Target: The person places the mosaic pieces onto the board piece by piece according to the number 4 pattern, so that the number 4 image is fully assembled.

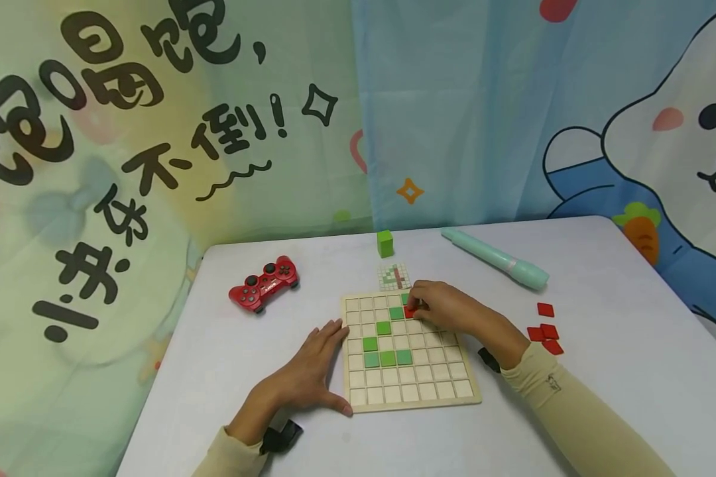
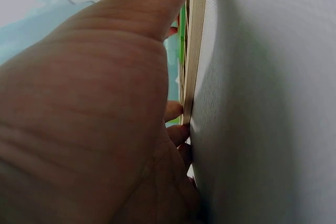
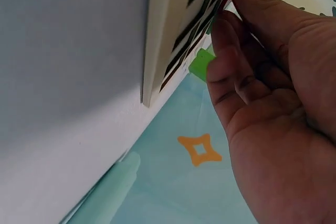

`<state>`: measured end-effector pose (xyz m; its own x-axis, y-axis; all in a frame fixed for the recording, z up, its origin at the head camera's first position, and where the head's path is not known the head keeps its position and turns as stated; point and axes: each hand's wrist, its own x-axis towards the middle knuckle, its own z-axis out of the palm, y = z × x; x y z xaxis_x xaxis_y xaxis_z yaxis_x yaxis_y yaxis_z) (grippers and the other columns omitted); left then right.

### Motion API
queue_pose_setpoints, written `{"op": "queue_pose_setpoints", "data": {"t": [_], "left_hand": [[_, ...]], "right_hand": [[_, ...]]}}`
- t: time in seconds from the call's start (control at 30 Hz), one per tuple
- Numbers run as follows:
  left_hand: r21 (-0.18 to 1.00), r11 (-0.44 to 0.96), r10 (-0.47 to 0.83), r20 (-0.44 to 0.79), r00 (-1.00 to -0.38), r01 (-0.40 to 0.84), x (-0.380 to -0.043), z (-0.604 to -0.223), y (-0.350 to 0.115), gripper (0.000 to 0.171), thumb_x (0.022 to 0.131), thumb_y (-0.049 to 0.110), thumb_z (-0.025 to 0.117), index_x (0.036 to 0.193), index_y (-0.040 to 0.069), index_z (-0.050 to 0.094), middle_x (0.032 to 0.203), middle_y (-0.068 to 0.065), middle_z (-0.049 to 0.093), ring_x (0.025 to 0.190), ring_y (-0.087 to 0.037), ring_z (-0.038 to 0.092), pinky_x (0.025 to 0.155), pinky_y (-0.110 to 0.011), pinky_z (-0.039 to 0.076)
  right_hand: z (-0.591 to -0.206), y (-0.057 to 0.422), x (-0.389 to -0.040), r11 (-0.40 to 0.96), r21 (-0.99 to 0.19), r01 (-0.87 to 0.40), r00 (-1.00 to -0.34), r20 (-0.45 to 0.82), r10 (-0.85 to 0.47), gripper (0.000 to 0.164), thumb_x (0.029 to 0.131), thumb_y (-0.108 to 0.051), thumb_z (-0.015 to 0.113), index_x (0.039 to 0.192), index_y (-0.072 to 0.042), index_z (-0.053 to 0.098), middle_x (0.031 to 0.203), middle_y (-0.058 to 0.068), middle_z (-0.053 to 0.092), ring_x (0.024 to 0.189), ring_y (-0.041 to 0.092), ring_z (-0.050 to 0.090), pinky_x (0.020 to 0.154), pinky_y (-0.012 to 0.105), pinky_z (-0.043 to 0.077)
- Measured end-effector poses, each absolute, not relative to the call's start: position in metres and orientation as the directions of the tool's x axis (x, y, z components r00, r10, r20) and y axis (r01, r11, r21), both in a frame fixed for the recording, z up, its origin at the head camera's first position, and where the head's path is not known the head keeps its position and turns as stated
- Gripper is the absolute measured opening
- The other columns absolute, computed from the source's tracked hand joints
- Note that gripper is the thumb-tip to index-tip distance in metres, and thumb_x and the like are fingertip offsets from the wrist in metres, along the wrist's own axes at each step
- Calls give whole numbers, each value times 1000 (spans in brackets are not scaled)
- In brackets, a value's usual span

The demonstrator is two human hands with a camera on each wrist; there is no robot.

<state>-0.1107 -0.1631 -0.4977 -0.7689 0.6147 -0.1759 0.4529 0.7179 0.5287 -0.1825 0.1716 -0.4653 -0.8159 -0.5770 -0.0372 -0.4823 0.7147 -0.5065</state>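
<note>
A wooden grid board (image 1: 408, 394) lies flat on the table, with several green square tiles (image 1: 384, 328) set in its cells in a slanting line and a short row. Near the top of the grid, my right hand (image 1: 444, 306) pinches a red square tile (image 1: 409, 312) between thumb and fingers; the right wrist view shows only a sliver of it. Along the board's left edge rests my left hand (image 1: 304, 371), fingers spread and thumb at the lower left corner. Its fingertips (image 2: 179, 134) touch the wooden rim in the left wrist view.
Several loose red tiles (image 1: 545, 310) lie right of the board. Behind it are a small pattern card (image 1: 388, 278) and a green block (image 1: 384, 244). A red game controller (image 1: 264, 285) sits at left, a mint-green tube-shaped object (image 1: 495, 258) at the back right.
</note>
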Motion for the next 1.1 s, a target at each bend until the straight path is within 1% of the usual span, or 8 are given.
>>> {"op": "queue_pose_setpoints", "data": {"t": [0.2, 0.3, 0.5, 0.6, 0.73, 0.83, 0.97, 1.1], "left_hand": [[536, 712, 616, -169, -769, 453, -109, -498, -162, 143, 63, 62, 98, 170, 9, 19, 180, -12, 14, 169, -34, 12, 141, -54, 10], [541, 711, 616, -172, -768, 449, -109, -499, -161, 142, 64, 62, 98, 170, 9, 19, 180, -12, 14, 169, -33, 11, 141, -53, 9], [535, 716, 614, -175, -770, 450, -109, -497, -161, 142, 64, 62, 98, 170, 9, 20, 180, -12, 14, 169, -33, 12, 141, -53, 9], [528, 720, 612, -180, -770, 450, -110, -496, -162, 142, 64, 62, 98, 170, 9, 20, 180, -12, 14, 169, -33, 11, 141, -53, 9], [524, 723, 613, -185, -768, 450, -110, -495, -161, 142, 64, 62, 98, 170, 8, 20, 180, -12, 14, 169, -33, 11, 141, -53, 9], [522, 725, 613, -189, -767, 450, -110, -494, -161, 143, 63, 63, 98, 170, 8, 20, 180, -12, 14, 169, -33, 11, 141, -53, 9], [526, 714, 622, -175, -763, 462, -110, -496, -161, 143, 63, 62, 98, 169, 6, 20, 180, -15, 15, 169, -35, 12, 141, -55, 10], [534, 709, 625, -172, -762, 461, -110, -497, -160, 144, 63, 60, 99, 169, 6, 19, 180, -16, 14, 169, -36, 13, 141, -56, 10]], "right_hand": [[-464, 181, -174, 724, -432, -538, -804, 6, -594, 14, 100, -7, 73, 112, -11, 78, 114, 2, 73, 108, 21, 69, 90, 38, 63], [-458, 197, -164, 737, -435, -518, -828, 39, -559, 17, 103, -9, 70, 119, -11, 75, 119, 3, 71, 106, 19, 67, 89, 38, 62], [-439, 253, -130, 796, -486, -361, -928, 102, -359, 21, 104, -10, 68, 124, -14, 72, 119, 3, 71, 97, 14, 61, 78, 28, 57], [-433, 281, -108, 816, -522, -249, -966, 72, -248, 24, 103, -10, 69, 126, -15, 71, 108, 5, 70, 86, 14, 58, 62, 23, 54], [-443, 310, -81, 830, -544, -123, -990, 10, -141, 25, 103, -10, 70, 127, -15, 71, 106, 7, 70, 83, 16, 57, 55, 20, 53], [-457, 324, -67, 837, -533, -124, -991, 21, -133, 24, 100, -8, 73, 123, -14, 72, 111, 4, 73, 89, 12, 58, 64, 16, 55], [-469, 334, -58, 832, -531, -162, -986, 56, -156, 29, 94, -6, 79, 121, -14, 73, 110, -1, 74, 87, -1, 55, 70, 13, 55], [-475, 337, -57, 816, -548, -186, -979, 28, -204, 36, 91, -11, 83, 125, -14, 71, 104, -4, 68, 88, -3, 51, 72, 13, 53]]}}
